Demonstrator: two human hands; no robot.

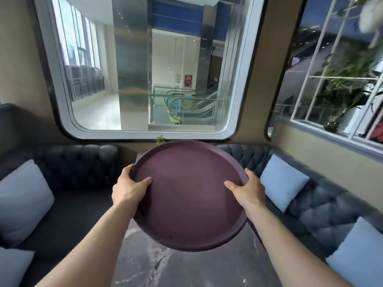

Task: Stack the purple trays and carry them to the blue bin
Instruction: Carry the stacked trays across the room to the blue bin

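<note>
A round purple tray (pixel 187 193) hangs in the air in front of me, above a dark marble table (pixel 186 268). My left hand (pixel 129 188) grips its left rim with the thumb on the inside. My right hand (pixel 247 189) grips the right rim the same way. The tray tilts slightly toward me. I cannot tell whether more trays lie stacked beneath it. No blue bin is in view.
Dark tufted sofas (pixel 78 162) run along both sides of the table, with pale blue cushions (pixel 283 181) on them. A large rounded window (pixel 145 65) fills the wall ahead. A small plant (pixel 160 139) sits behind the tray. A white-framed window with plants (pixel 339 83) is at right.
</note>
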